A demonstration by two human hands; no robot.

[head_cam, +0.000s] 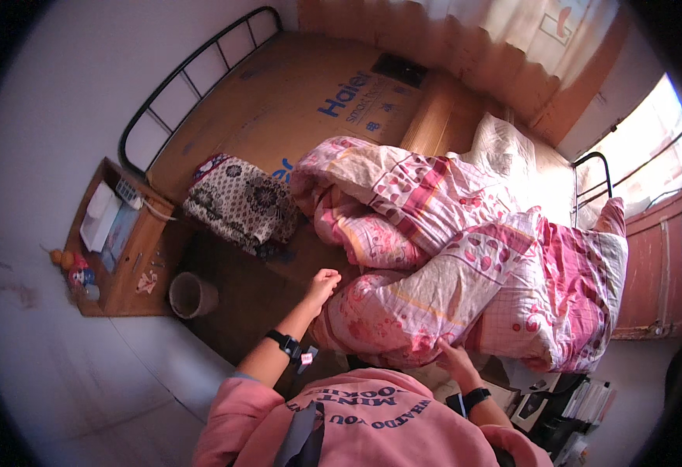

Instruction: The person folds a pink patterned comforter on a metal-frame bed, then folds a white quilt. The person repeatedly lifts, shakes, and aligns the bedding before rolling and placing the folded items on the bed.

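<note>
A pink, red and white patterned quilt (pixel 434 204) lies bunched in thick folds before me, its near part hanging close to my chest. My left hand (pixel 322 287) is at the left end of the near fold, fingers curled together. Whether cloth is pinched between them is not plain. At the near edge of the quilt, my right hand (pixel 459 365) grips the fabric, the thumb on top and the other fingers partly hidden. Beyond my left hand, a folded blanket with a black-and-white floral pattern (pixel 242 201) rests on the bed.
Printed cardboard (pixel 294 87) covers much of the bed beside wooden boards (pixel 434 119). A black metal bed rail (pixel 184 73) runs along the wall. Left are a wooden bedside table (pixel 134 257) and a bin (pixel 194 295). A white padded cloth (pixel 501 143) lies behind the quilt; books (pixel 587 401) sit lower right.
</note>
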